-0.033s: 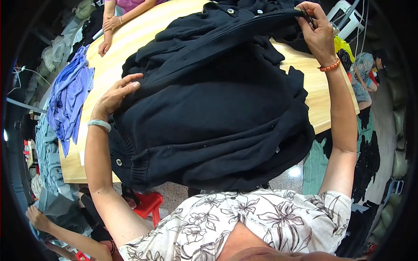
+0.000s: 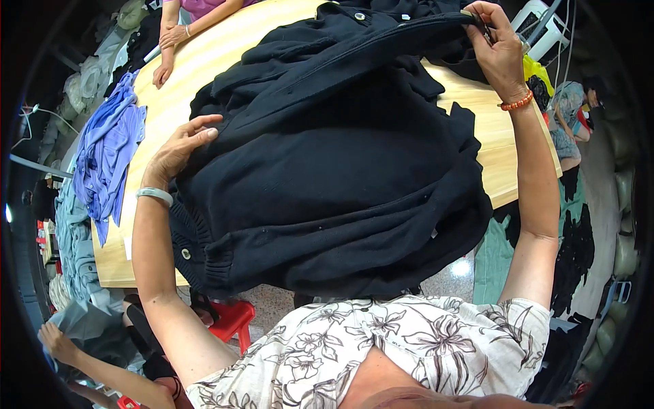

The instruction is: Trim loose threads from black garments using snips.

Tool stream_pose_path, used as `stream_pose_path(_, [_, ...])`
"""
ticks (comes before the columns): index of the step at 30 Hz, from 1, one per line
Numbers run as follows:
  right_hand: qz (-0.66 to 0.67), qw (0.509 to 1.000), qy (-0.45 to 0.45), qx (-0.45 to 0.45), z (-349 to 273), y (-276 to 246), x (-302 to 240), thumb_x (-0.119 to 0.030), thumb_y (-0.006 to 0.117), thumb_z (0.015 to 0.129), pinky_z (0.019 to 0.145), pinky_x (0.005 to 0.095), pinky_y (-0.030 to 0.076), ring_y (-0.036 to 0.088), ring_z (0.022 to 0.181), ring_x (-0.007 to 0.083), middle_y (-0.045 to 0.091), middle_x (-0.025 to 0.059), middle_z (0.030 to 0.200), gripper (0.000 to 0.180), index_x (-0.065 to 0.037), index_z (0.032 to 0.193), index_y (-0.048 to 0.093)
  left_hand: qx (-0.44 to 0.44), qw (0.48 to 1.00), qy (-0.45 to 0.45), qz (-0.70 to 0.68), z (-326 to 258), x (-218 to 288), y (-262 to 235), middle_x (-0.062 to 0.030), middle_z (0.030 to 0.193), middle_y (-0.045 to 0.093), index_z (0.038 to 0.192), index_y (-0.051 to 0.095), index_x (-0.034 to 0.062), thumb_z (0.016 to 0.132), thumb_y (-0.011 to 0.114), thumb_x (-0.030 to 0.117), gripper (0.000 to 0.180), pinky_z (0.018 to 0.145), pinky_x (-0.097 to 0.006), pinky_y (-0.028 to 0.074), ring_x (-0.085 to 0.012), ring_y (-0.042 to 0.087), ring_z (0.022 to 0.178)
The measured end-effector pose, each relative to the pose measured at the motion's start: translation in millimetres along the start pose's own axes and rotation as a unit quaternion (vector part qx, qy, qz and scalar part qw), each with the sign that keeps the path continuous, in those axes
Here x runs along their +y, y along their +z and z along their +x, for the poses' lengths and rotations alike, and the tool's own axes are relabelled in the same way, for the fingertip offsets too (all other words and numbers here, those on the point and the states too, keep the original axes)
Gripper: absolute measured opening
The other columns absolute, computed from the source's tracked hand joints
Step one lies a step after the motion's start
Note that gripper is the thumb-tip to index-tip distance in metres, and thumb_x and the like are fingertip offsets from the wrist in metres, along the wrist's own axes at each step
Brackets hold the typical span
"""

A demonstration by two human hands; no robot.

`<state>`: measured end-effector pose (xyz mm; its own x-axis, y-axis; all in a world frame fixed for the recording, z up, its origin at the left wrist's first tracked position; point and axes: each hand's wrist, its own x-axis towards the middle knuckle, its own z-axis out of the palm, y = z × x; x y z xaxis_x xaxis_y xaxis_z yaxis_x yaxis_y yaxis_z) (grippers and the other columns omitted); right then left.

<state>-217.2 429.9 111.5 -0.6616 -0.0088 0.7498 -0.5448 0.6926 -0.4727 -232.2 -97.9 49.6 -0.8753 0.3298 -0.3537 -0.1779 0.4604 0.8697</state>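
A black knit cardigan (image 2: 327, 163) with ribbed edging and pale buttons is spread over the wooden table and hangs off its near edge. My right hand (image 2: 496, 51), wearing an orange bead bracelet, pinches the far right end of its long front band and lifts it taut. Some dark metal piece shows among those fingers, mostly hidden. At the band's lower left end is my left hand (image 2: 178, 150), with a pale bangle on the wrist. Its thumb and forefinger close toward each other at the cloth, while the other fingers are hidden by the fabric.
Lavender garments (image 2: 112, 153) drape over the left edge of the light wooden table (image 2: 507, 153). Another person's hands (image 2: 167, 58) rest at the far left. A red stool (image 2: 235, 324) stands under the near side. Green cloth (image 2: 494, 259) lies at the right; another person works lower left.
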Motion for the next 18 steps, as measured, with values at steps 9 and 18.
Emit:
stream_pose_path(9, [-0.014, 1.0, 0.013, 0.017, -9, -19, 0, 0.012, 0.059, 0.088, 0.07, 0.0198, 0.043, 0.051, 0.079, 0.0043, 0.054, -0.002, 0.085, 0.024, -0.006, 0.104, 0.056, 0.277, 0.912, 0.246, 0.173, -51, 7, -14, -0.0006, 0.096, 0.063, 0.112, 0.066, 0.0046, 0.087, 0.071, 0.001, 0.027, 0.074, -0.023, 0.048, -0.0082, 0.057, 0.082])
stream_pose_path(18, [-0.204, 0.959, 0.03, -0.195, -127, -85, 7, 0.011, 0.069, 0.081, 0.07, 0.0243, 0.05, 0.067, 0.086, 0.0121, 0.069, 0.0032, 0.102, 0.041, -0.008, 0.117, 0.064, 0.231, 0.829, 0.322, 0.394, -181, -13, 108, -0.0131, 0.114, 0.069, 0.102, 0.066, 0.0032, 0.068, 0.065, -0.015, 0.039, 0.093, -0.043, 0.049, -0.0336, 0.062, 0.106])
